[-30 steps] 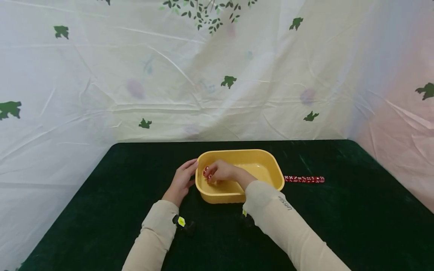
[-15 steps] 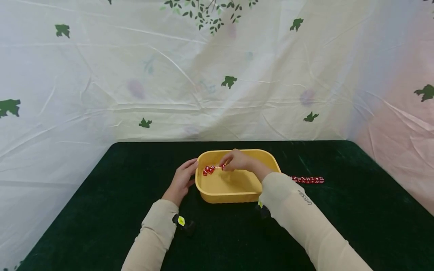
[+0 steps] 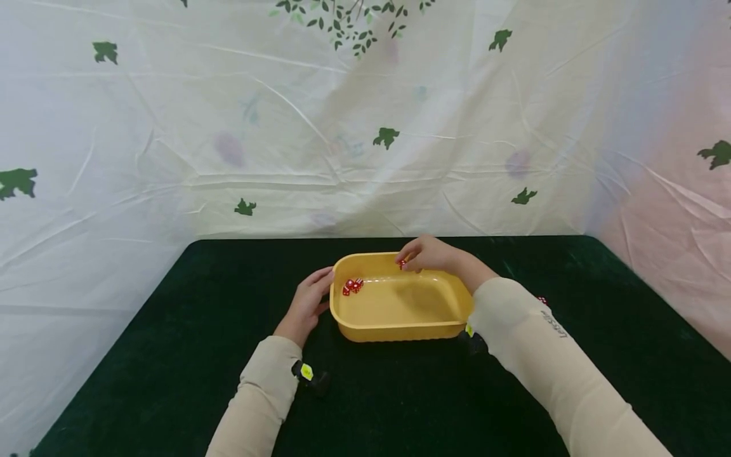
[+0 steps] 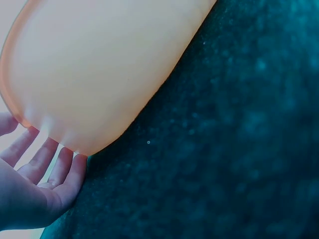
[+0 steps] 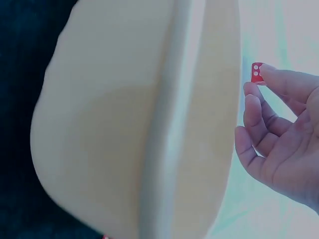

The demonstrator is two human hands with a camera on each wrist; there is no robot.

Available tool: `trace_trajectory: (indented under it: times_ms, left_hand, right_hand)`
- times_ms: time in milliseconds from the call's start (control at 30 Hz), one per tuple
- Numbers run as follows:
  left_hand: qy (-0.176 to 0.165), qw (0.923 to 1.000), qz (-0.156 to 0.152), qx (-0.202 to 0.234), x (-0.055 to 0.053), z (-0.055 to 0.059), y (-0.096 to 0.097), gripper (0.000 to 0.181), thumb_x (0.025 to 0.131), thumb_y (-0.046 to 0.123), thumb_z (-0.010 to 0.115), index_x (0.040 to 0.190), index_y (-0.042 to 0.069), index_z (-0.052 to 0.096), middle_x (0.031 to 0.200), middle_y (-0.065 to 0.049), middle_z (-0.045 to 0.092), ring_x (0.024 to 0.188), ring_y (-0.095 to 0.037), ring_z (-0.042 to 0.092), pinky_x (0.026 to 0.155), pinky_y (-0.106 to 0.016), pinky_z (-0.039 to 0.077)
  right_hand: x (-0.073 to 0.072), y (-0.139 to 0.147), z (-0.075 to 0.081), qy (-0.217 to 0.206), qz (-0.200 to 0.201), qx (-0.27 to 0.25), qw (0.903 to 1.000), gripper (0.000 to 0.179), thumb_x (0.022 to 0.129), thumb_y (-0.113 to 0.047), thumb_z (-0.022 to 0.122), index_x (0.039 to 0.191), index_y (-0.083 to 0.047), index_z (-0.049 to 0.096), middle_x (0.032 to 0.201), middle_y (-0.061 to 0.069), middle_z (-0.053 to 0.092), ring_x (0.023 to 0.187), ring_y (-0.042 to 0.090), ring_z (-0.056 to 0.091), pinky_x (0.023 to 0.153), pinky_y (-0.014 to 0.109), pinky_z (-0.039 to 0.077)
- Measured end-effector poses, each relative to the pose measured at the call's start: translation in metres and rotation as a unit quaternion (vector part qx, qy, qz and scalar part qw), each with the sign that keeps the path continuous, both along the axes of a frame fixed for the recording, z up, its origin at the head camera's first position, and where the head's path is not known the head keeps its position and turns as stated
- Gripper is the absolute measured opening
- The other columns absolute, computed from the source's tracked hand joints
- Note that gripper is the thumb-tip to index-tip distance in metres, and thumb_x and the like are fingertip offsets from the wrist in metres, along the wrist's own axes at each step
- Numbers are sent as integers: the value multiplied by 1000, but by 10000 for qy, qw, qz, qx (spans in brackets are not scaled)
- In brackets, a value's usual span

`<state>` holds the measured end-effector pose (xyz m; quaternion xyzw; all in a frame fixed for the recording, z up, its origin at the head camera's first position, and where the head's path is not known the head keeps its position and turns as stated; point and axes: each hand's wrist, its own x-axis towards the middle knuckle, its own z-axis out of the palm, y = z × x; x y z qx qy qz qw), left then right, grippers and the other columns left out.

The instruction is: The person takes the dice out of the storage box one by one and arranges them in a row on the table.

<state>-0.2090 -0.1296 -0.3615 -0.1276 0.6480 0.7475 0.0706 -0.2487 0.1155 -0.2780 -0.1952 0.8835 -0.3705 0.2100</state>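
A yellow plastic basin (image 3: pixel 377 332) stands on the dark green cloth. Fingertips of my left hand (image 3: pixel 305 303) touch the basin's left outer wall; in the left wrist view those fingers lie mostly straight against it. My right hand (image 3: pixel 431 254) is raised over the basin's back rim. Between its thumb and index finger it pinches a red die (image 5: pixel 256 73) with white dots, while the other fingers are loosely bent. Several more red dice (image 3: pixel 352 287) lie bunched at the left end of the basin floor.
A row of red dice (image 3: pixel 542 300) lies on the table to the right of the basin, mostly hidden behind the right sleeve (image 3: pixel 531 330). Behind the green-covered table (image 3: pixel 228 279) hangs a pale curtain (image 3: pixel 320 158) with printed leaves.
My right hand has lifted a die from the bunch at the basin's left end and carried it right and up to the back rim. The left hand has stayed in place.
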Motion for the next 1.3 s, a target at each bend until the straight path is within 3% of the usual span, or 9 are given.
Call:
trace_trajectory:
  times_ms: [367, 700, 1000, 1300]
  left_hand:
    - [-28, 10000, 36, 40, -2, -1, 0, 33, 84, 32, 54, 113, 16, 53, 113, -2, 51, 102, -19, 47, 85, -43, 37]
    - [21, 10000, 18, 70, -2, -2, 0, 35, 85, 31, 54, 115, 14, 52, 114, -5, 50, 103, -21, 46, 86, -44, 36]
    - [-29, 10000, 0, 32, -1, -1, 1, 34, 84, 33, 55, 113, 16, 53, 113, -2, 50, 102, -20, 46, 86, -44, 35]
    - [34, 10000, 36, 32, 2, 2, 1, 37, 84, 32, 55, 116, 14, 52, 115, -5, 49, 103, -22, 45, 87, -43, 35]
  right_hand:
    - [-5, 40, 9, 183, -229, 100, 9995, 27, 84, -8, 53, 109, 1, 56, 102, 17, 56, 90, 32, 47, 79, 43, 40]
    - [-1, 88, 17, 275, -586, 118, 9978, 28, 85, -12, 53, 111, -1, 55, 102, 16, 55, 82, 29, 47, 74, 34, 42]
    - [10, 132, 13, 348, -917, 156, 9951, 34, 87, -16, 51, 116, 3, 49, 112, 19, 49, 89, 26, 48, 78, 36, 43]
    - [21, 170, 4, 477, -1261, 36, 9909, 38, 88, -21, 50, 117, 4, 47, 112, 20, 48, 90, 27, 49, 78, 37, 43]
